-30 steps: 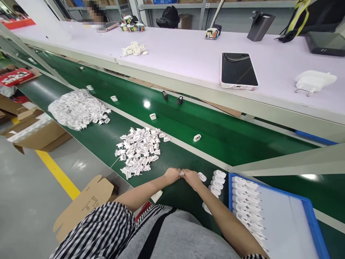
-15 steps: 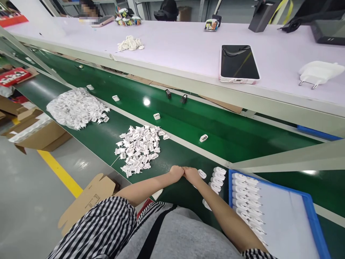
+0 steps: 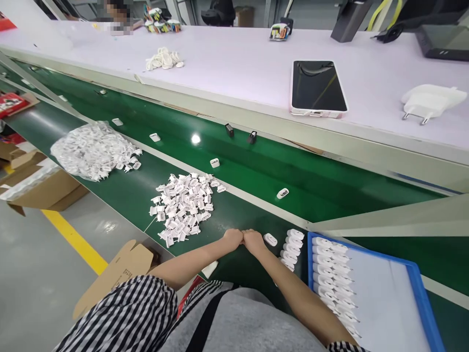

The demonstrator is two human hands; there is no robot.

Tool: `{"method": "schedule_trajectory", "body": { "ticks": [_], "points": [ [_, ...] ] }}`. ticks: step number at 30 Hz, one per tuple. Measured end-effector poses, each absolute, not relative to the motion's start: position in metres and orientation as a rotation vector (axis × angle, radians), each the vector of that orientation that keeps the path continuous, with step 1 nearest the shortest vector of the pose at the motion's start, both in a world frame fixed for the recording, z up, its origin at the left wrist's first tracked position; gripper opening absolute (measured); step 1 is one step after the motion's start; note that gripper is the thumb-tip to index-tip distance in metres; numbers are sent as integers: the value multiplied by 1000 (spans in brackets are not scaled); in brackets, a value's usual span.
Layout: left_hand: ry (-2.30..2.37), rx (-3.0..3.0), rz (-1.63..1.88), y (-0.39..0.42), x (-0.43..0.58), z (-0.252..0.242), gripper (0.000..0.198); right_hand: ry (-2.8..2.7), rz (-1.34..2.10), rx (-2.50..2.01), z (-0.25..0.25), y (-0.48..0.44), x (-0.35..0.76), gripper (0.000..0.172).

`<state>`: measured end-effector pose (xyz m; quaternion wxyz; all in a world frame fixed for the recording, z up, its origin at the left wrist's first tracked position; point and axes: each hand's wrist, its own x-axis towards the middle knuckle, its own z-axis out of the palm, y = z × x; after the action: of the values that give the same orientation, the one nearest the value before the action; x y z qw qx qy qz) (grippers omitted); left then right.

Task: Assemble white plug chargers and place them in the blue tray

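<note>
My left hand [image 3: 233,239] and my right hand [image 3: 253,241] meet over the green bench, both closed with fingers pressed together. Whatever they hold between them is hidden. Just right of my right hand lies a single white oval plug housing [image 3: 270,239]. Beyond it, a short column of white housings [image 3: 292,248] stands beside the tray, partly covered by my right forearm. Left of my hands is a loose heap of small white plug parts [image 3: 186,203], some with pins showing.
A blue-rimmed tray [image 3: 412,266] at the right holds rows of white plugs [image 3: 331,266]. A bag of white parts [image 3: 93,149] lies at the left. Single pieces, such as a white housing [image 3: 282,193], sit on the green belt [image 3: 249,171]. A phone [image 3: 318,88] rests on the shelf above.
The camera view has shifted slightly. My hands stay together and closed, in nearly the same place over the bench. The heap and the tray look unchanged.
</note>
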<state>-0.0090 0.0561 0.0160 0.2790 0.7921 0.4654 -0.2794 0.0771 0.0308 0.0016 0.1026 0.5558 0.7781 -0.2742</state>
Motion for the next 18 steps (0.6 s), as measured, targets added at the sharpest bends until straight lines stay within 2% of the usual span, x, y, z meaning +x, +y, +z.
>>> {"method": "schedule_trajectory", "body": {
  "ticks": [2,4,7,9,11,14,18],
  "points": [
    [1274,2134,-790,56,-7,16,20,2298,-854,1622,9,47,92,19],
    [1306,2189,-779,55,-7,15,25,2275,-826,1758,18,73,122,27],
    [1251,2290,-630,53,-12,7,38,1960,-433,2283,25,115,185,41],
    [1176,2301,-539,52,-17,2,35,1758,-434,2315,19,134,224,50],
    [1151,2291,-482,52,-20,-1,27,1723,-550,2204,9,141,248,44],
    [1181,2260,-452,54,-22,-1,23,1828,-589,2093,-5,132,242,27],
    [1233,2219,-498,54,-19,1,25,2091,-607,1932,-10,104,179,22]
  ]
}}
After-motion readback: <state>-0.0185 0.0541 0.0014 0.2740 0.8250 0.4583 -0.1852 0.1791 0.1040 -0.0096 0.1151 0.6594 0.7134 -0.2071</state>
